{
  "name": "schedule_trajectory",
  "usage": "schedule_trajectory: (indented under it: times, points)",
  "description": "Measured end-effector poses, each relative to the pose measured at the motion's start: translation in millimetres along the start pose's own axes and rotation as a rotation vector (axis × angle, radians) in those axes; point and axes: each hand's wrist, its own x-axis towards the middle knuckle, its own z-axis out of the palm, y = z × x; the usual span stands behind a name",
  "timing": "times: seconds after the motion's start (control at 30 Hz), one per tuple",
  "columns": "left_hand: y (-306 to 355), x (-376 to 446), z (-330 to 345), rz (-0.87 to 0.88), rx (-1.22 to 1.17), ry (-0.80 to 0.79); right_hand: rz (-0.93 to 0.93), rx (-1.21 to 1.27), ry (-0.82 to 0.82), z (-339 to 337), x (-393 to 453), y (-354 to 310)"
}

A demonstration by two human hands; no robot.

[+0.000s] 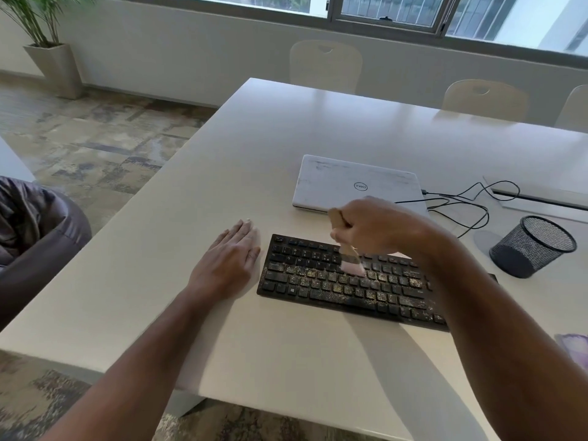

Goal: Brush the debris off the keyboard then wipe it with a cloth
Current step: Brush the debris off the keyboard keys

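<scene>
Right hand grips the brush over the keyboard, long axis left-right; left hand flat on the worktop beside it.

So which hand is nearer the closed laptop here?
Right. The right hand, gripping the brush, hovers just in front of the laptop; the left hand lies flat on the table, left of the keyboard.
</scene>
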Motion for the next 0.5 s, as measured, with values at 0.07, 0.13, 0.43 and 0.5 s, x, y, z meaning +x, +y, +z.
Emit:
schedule_trajectory:
  times: [0.07, 0.13, 0.43, 0.5]
  points:
    - [-0.8, 0.3, 0.4, 0.000, -0.002, 0.000, -0.071, 0.098, 0.076, 1.0, 1.5, -0.4]
    - [-1.2, 0.6, 0.5, 0.001, 0.000, 0.000, -0.139, 0.185, 0.126, 8.6, 6.0, -2.3]
    - [-2.0, -0.4, 1.1, 0.003, 0.000, 0.006, -0.082, 0.195, 0.054, 21.9, 6.3, 11.7]
    - [-1.3, -0.4, 0.8, 0.002, -0.005, 0.009, -0.019, 0.143, 0.016, 15.6, 2.2, 18.6]
